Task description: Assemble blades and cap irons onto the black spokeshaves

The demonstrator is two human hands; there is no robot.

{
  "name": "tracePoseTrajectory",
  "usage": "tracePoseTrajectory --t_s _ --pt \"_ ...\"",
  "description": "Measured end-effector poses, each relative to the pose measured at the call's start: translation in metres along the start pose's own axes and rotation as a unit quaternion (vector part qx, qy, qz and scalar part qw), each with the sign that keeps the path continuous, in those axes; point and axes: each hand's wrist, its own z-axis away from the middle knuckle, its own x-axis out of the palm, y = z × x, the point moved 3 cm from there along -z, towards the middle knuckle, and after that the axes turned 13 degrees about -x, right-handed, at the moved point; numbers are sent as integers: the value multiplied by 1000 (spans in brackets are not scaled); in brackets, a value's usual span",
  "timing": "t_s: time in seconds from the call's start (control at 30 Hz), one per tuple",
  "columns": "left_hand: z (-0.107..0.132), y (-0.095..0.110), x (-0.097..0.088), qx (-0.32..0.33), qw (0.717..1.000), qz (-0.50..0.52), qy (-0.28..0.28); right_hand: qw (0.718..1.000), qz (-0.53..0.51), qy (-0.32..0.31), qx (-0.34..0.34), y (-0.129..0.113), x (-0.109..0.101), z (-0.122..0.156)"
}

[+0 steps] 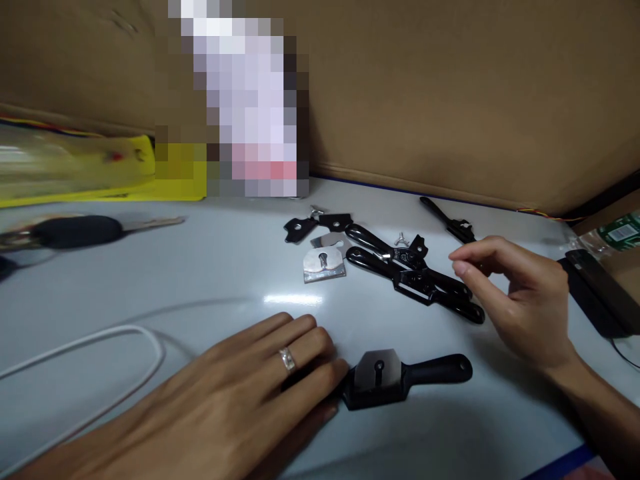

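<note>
My left hand (280,393) is wrapped round one handle of a black spokeshave (437,370) lying near the front of the table. A flat metal blade (377,367) with a keyhole slot rests on that tool's body. Raised to the right, my right hand (525,300) has its thumb and index fingertips drawn together in a pinch. Anything between those fingertips is too small or hidden to make out. Close to it lie two glossy black spokeshave bodies (413,290), side by side. Another black spokeshave (447,219) lies farther back, partly behind my right hand.
Loose blades (324,265), black cap plates (300,229) and small wing screws (401,239) lie mid-table. A key (77,231) and a white cable (150,333) are at left. Yellow packaging (145,167) and a cardboard wall (450,87) stand behind; a black object (600,293) sits right.
</note>
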Motion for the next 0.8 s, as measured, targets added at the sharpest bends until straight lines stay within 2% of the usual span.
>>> tracePoseTrajectory --t_s 0.07,0.23,0.47,0.63,0.8 --pt "7 -3 2 -10 1000 3 -1 997 53 -13 -46 16 2 1" --pt "9 -3 5 -10 1000 7 0 991 55 -111 -47 53 18 7" --pt "8 -2 6 -3 1000 7 18 972 -9 -220 -82 66 35 10" --pt "4 -4 8 0 1000 4 10 973 20 -218 -68 69 34 7" --pt "3 -3 7 10 1000 12 10 978 64 -195 -41 75 15 2"
